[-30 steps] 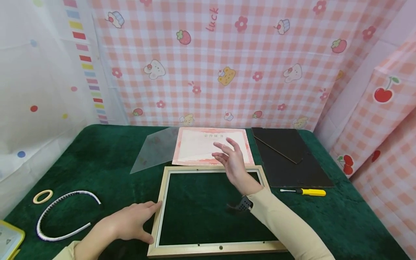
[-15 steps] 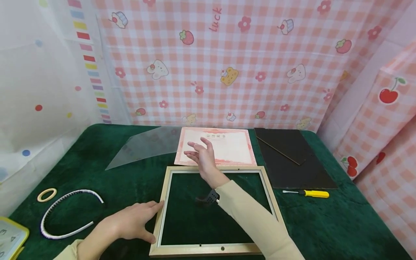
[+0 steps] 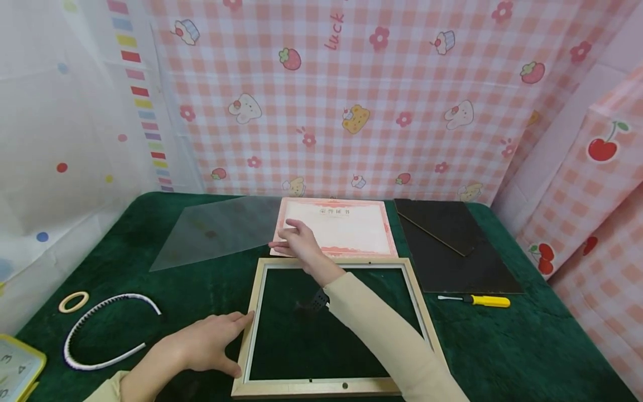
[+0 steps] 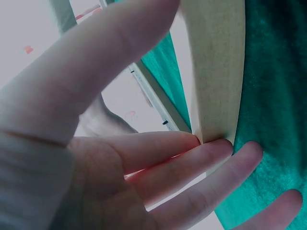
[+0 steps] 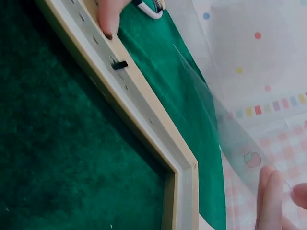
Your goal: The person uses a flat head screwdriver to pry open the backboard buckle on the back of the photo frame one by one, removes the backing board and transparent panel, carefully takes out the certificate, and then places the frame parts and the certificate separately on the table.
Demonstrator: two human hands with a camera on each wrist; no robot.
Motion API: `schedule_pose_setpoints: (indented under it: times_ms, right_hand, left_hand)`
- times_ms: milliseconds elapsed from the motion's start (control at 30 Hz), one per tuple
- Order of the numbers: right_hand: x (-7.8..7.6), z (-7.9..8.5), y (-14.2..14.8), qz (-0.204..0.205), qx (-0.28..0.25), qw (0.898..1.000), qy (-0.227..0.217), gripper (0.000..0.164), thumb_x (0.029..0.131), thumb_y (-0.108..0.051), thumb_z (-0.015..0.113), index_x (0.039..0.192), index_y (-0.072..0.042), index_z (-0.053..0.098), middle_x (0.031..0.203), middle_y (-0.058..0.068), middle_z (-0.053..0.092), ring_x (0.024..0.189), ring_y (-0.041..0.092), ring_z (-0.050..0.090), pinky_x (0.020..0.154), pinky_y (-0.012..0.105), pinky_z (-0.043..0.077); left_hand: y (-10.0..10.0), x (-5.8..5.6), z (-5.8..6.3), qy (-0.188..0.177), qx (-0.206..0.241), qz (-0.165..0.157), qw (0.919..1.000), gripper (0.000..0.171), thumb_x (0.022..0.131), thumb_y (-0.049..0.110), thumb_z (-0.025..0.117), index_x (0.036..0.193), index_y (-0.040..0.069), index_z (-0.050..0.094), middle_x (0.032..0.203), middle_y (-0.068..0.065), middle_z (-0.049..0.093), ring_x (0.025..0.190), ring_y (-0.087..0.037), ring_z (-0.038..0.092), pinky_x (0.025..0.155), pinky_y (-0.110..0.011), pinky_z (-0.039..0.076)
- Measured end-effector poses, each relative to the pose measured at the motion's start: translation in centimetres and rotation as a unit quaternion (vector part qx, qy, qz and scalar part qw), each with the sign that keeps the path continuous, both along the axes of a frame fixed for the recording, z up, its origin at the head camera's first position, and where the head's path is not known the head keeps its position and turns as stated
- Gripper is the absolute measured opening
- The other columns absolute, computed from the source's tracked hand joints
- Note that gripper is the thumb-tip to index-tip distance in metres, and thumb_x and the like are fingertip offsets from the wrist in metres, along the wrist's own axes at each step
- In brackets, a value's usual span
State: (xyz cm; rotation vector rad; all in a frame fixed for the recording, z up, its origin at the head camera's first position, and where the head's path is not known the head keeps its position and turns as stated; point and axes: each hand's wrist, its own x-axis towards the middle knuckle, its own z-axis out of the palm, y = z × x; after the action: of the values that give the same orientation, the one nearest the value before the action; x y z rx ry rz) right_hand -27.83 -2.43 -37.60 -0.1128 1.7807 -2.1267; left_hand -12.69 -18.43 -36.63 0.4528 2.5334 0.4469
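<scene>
A light wooden picture frame [image 3: 249, 335] lies on the green cloth with its grooved side up. My left hand [image 3: 203, 341] rests against its left bar, fingers straight; the left wrist view shows fingertips [image 4: 223, 147] touching the wood. Over the frame's far bar, my right hand [image 3: 301, 245] pinches the edge of a clear plastic sheet [image 3: 216, 229] between thumb and fingers. That sheet slants leftward, its near-left corner low over the cloth. Behind the right hand lies a pink-bordered certificate [image 3: 346, 229], partly covered by the fingers.
On the right, a black backing board [image 3: 452, 245] carries a thin rod [image 3: 432, 233]. A yellow-handled screwdriver [image 3: 489, 301] lies just in front. At left are a headband [image 3: 75, 335], a ring [image 3: 73, 302] and a yellow-edged board [image 3: 20, 363]. Patterned curtains [image 3: 321, 111] enclose the table.
My right hand has moved left, and the clear sheet has shifted left with it, uncovering more of the certificate. My left hand has stayed on the frame.
</scene>
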Motion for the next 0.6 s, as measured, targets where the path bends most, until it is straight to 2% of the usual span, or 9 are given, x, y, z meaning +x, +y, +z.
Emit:
schedule_pose_setpoints:
  times_ms: [167, 300, 600]
  right_hand:
    - [-0.5, -0.3, -0.5, 0.012, 0.031, 0.999, 0.014, 0.043, 0.089, 0.000, 0.047, 0.130, 0.002, 0.036, 0.107, 0.016, 0.049, 0.086, 0.023, 0.061, 0.071, 0.026, 0.048]
    - [-0.7, -0.5, -1.3, 0.001, 0.029, 0.999, 0.016, 0.046, 0.086, 0.003, 0.051, 0.130, 0.003, 0.036, 0.101, 0.014, 0.051, 0.083, 0.024, 0.062, 0.070, 0.027, 0.048]
    - [-0.8, -0.9, -3.1, -0.018, 0.040, 0.999, 0.015, 0.042, 0.085, 0.003, 0.055, 0.125, 0.005, 0.042, 0.093, 0.012, 0.054, 0.079, 0.020, 0.062, 0.070, 0.025, 0.048]
  left_hand:
    - [0.0, 0.0, 0.0, 0.001, 0.000, 0.001, 1.0000, 0.088, 0.061, 0.033, 0.079, 0.131, -0.001, 0.037, 0.124, -0.013, 0.045, 0.105, -0.026, 0.047, 0.087, -0.048, 0.036]
    - [0.0, 0.1, 0.0, 0.005, 0.002, 0.002, 1.0000, 0.088, 0.061, 0.033, 0.079, 0.131, -0.001, 0.038, 0.124, -0.012, 0.046, 0.104, -0.026, 0.047, 0.087, -0.048, 0.037]
    - [-0.1, 0.2, 0.0, 0.006, 0.007, 0.003, 1.0000, 0.088, 0.062, 0.034, 0.079, 0.131, -0.001, 0.037, 0.124, -0.013, 0.046, 0.104, -0.026, 0.047, 0.087, -0.049, 0.037]
